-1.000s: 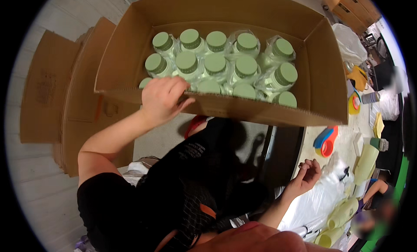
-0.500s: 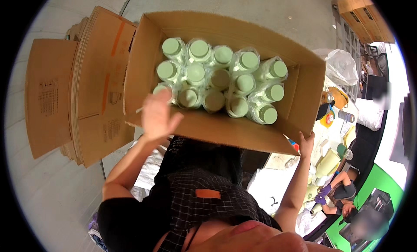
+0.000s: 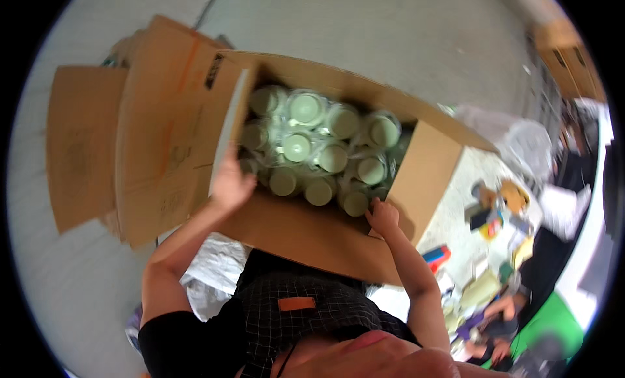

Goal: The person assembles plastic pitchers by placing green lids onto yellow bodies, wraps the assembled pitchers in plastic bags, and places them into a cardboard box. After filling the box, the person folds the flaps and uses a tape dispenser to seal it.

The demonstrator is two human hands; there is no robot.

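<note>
The brown cardboard box (image 3: 312,244) stands open in front of me, filled with several rows of pale green bottles with round lids (image 3: 333,158), wrapped in clear plastic. At the box's near left corner, my left hand (image 3: 233,184) lies against the left wall, fingers stretched along the edge and thumb apart over the inside; motion blurs it a little. My right hand (image 3: 384,218) is at the near right corner, its fingers curled over the cardboard beside the bottles. The right end flap (image 3: 433,173) leans outward past that hand.
Flattened cartons (image 3: 156,137) lean in a stack at the left. To the right, a white table (image 3: 456,209) carries a clear plastic bag (image 3: 521,147), a yellowish bottle (image 3: 480,288) and small items. Another person (image 3: 501,319) is at the lower right. Silvery wrapping (image 3: 215,261) lies below the box.
The box has shifted in the view, and its right flap now leans outward. My right hand has moved from the outer right corner inward beside the bottles; my left hand has moved down onto the left wall.
</note>
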